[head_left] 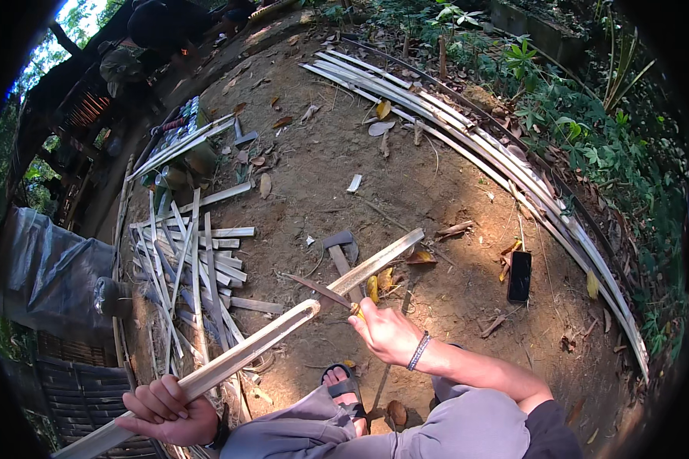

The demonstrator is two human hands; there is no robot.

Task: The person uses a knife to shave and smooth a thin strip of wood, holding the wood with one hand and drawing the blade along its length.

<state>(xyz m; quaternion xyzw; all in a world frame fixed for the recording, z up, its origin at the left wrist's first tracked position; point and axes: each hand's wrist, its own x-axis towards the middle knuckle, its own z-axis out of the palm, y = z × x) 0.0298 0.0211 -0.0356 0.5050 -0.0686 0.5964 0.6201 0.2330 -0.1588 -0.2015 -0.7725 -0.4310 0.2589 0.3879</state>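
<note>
A long split bamboo strip (245, 352) slants from the lower left up toward the middle, its pale hollow side and a node showing. My left hand (172, 411) is closed round its lower part. In my right hand (390, 335) is a knife (310, 285), the fingers wrapped on its handle. The dark blade lies across the strip just beyond the node, its tip pointing to the upper left. How deep the edge sits in the bamboo, if at all, I cannot tell. Beneath the strip, a hammer-like tool (340, 249) with a wooden handle rests on the ground.
Cut bamboo pieces (199, 268) lie heaped on the left. Long bamboo strips (505, 164) curve along the right, beside green plants (582, 138). A black phone (519, 276) lies on the dirt. Plastic sheeting (46, 268) and a slatted bamboo structure (84, 398) stand at far left.
</note>
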